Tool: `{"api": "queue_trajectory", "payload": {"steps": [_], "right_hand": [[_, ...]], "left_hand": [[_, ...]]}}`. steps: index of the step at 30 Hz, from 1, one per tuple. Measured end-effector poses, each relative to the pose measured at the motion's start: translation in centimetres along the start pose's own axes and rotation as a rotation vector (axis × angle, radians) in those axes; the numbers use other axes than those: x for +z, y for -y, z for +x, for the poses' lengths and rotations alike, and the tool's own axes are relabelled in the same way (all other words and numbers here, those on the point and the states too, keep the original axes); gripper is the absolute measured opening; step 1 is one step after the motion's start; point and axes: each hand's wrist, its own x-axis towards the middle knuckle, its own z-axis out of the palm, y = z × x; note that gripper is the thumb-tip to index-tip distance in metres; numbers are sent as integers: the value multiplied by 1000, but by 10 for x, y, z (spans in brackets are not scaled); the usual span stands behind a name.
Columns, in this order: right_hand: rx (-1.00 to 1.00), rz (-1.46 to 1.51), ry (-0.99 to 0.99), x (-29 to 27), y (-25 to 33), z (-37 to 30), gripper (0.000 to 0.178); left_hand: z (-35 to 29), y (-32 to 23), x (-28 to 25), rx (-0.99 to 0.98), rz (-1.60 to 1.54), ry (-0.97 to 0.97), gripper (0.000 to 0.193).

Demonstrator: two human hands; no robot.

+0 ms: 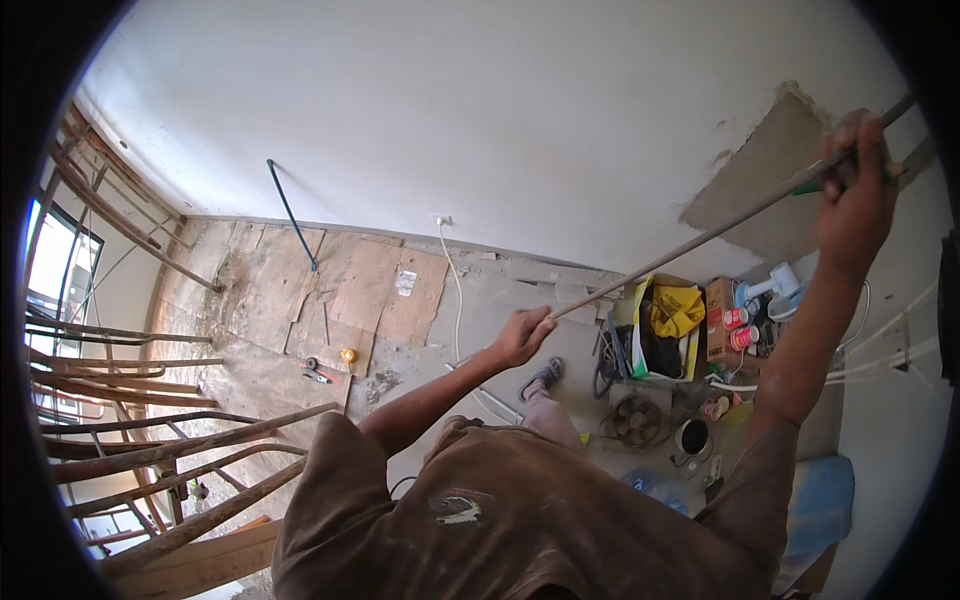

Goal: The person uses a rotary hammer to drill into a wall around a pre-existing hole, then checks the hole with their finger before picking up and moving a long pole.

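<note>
A long, thin grey-brown rod (690, 240) slants across in front of me, from lower middle to upper right. Closed round its lower end is my left hand (524, 338). Up at the right, my right hand (858, 185) grips the rod near the wall. A slim green thing (806, 188) also sticks out on both sides of that hand; its kind is mostly hidden by the fingers. Behind the rod, a rough grey patch (752, 195) shows in the white wall (480, 110).
Metal scaffold frames (150, 445) crowd the left side. Cardboard sheets (365, 300) cover the floor, with a tape roll (348, 355) on them. A green pipe (290, 215) leans on the wall. By my foot stand a box with a yellow bag (675, 310), wire spools (742, 337) and a fan (638, 420).
</note>
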Motion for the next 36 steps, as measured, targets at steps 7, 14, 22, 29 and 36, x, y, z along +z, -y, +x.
{"api": "queue_trajectory", "payload": {"steps": [7,14,22,29,36], "right_hand": [[194,172,-309,-17,86,-10,25],[-21,310,-538,-113,129,1,24],[16,115,-473,-152,171,-40,27],[-141,-153,-520,-99,262,-116,25],[-143,-305,-801,-230,424,-263,27]], "left_hand": [[-152,-7,-79,-131,140,39,26],[-213,14,-114,-164,-11,158,39],[-184,12,-105,-394,-224,349,57],[-140,-51,-73,58,-160,353,48],[-201,48,-59,-149,-141,771,52]]}}
